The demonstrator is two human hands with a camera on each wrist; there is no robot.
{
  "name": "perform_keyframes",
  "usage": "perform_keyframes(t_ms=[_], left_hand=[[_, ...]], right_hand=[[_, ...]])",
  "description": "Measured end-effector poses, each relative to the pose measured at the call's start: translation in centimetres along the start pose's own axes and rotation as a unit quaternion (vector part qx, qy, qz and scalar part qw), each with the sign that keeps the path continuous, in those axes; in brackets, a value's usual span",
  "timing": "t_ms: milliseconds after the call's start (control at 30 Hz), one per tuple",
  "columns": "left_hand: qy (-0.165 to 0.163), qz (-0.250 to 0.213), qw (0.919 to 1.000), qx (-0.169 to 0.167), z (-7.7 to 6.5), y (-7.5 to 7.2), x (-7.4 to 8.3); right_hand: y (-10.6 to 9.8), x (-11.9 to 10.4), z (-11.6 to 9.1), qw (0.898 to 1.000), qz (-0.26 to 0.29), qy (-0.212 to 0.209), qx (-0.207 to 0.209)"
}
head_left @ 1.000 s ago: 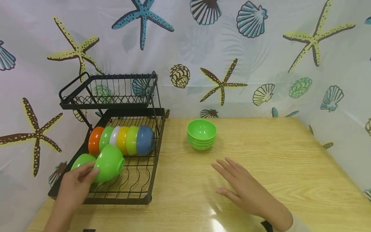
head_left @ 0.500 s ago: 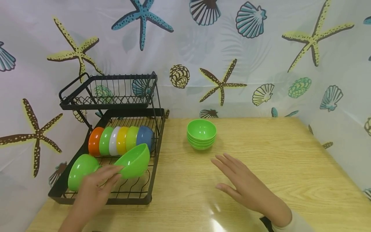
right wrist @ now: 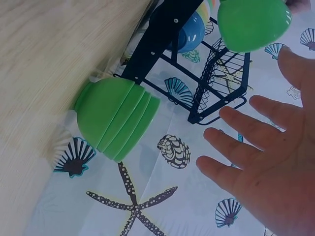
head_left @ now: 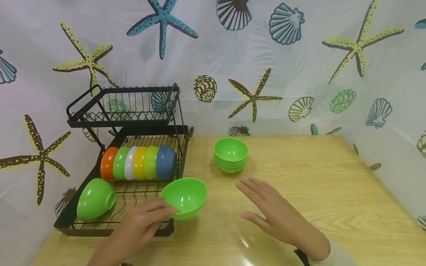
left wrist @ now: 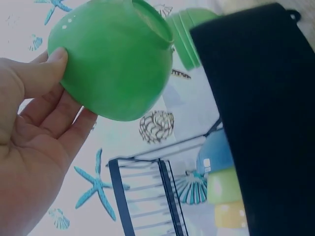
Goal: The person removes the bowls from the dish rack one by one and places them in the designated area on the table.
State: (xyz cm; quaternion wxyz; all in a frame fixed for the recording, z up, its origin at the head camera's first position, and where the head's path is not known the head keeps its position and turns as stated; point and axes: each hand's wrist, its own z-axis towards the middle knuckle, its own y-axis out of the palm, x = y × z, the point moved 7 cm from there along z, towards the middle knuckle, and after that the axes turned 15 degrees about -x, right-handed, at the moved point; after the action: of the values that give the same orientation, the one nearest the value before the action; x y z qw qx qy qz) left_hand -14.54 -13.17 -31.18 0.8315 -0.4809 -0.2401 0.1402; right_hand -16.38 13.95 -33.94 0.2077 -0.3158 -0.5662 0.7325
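My left hand pinches the rim of a green bowl, its mouth facing up and tilted, over the dish rack's right front corner. Thumb and fingers grip that bowl's wall in the left wrist view. My right hand hovers over the table with fingers straight, holding nothing; the right wrist view shows its spread fingers. Farther back on the table stands a stack of green bowls. Another green bowl lies on its side at the rack's front left.
A black two-tier dish rack stands at the left. A row of bowls, from orange to blue, leans in its lower tier. The wooden table extends right, and a shell-patterned curtain closes off the back.
My left hand has carried the green bowl rightward from the rack's left front, turning its mouth upward. The other green bowl now shows fully. My right hand has barely shifted.
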Motion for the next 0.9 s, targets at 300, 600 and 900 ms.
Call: perform_keyframes(t_ms=[300,600,900], left_hand=[[0.066,0.001,0.9975,-0.027,1.8,1.8,1.6],[0.104,-0.006,0.9936,-0.044,2.7,3.4,2.3],[0.122,0.004,0.9914,-0.046,3.0,4.0,2.8]], right_hand=[[0.1,-1.7,0.3,0.998,-0.027,-0.058,0.021],[0.3,-3.3,0.5,0.988,-0.060,-0.134,0.040],[0.4,-4.1,0.4,0.976,-0.083,-0.190,0.067]])
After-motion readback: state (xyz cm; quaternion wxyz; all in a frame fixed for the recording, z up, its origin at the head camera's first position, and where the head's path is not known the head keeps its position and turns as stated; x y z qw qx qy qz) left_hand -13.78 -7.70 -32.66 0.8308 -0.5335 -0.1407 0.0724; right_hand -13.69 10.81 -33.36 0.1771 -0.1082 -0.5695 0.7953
